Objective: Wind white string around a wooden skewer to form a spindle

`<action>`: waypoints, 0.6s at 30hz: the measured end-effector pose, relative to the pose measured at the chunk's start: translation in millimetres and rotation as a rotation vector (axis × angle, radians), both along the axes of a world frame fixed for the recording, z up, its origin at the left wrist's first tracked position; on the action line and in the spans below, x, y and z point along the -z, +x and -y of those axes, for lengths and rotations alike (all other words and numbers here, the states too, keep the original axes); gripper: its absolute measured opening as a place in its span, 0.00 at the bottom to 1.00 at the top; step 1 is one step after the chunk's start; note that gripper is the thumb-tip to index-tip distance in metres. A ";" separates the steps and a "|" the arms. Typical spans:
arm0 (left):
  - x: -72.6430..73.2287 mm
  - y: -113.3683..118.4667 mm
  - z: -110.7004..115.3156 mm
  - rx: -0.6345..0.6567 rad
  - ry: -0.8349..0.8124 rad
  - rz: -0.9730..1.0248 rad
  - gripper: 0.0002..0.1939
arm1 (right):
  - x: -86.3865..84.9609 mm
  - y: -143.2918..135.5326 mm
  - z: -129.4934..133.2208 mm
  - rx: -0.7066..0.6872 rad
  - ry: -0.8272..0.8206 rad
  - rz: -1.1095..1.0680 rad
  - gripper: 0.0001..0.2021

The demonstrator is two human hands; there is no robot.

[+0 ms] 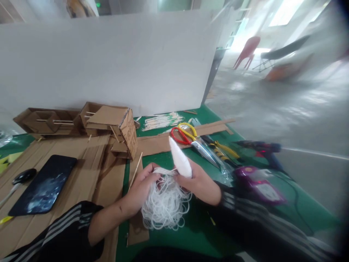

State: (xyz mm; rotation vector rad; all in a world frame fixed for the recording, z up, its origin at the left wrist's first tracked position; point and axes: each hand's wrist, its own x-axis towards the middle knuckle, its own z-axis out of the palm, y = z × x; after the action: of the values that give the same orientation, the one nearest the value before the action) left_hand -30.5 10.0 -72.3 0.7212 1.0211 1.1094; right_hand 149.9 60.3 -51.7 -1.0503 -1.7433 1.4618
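A loose tangle of white string [166, 203] hangs below my two hands, over the green table. My left hand [145, 182] is closed on the top of the tangle, thumb and fingers pinching its strands. In my right hand [200, 182] is a white spindle-shaped bundle [180, 158] that looks wound with string; its narrow end points up and away. A strand runs between the bundle and the tangle. The right fingertips are partly hidden behind the string and the bundle.
Scissors [203, 151] with red and yellow handles, yellow-black pliers [220, 151] and a blurred power tool [264, 147] lie right. A purple packet [261, 185] is nearer. Cardboard structures [109, 120] stand left, beyond a phone [43, 185]. Wooden sticks [163, 120] lie before a white board [109, 62].
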 end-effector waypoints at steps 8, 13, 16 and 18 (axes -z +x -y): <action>3.8 3.9 -1.2 -0.039 0.017 -0.134 0.15 | -0.7 2.0 -1.2 -0.007 -0.106 -0.095 0.10; 7.7 4.5 -4.6 -0.006 0.009 -0.204 0.16 | -8.5 8.0 -1.9 -0.033 -0.062 -0.156 0.11; 9.6 2.4 -4.5 0.028 0.022 -0.252 0.14 | -15.7 10.7 -0.8 -0.066 -0.026 -0.168 0.12; 8.8 1.1 -3.1 0.069 0.047 -0.324 0.12 | -18.4 11.4 0.1 -0.088 0.010 -0.150 0.11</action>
State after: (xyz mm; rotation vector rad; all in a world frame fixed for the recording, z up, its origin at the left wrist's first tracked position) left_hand -29.4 13.0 -81.1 0.9890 1.2358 0.9773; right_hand 161.3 60.2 -33.3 -0.8452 -1.7064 1.5425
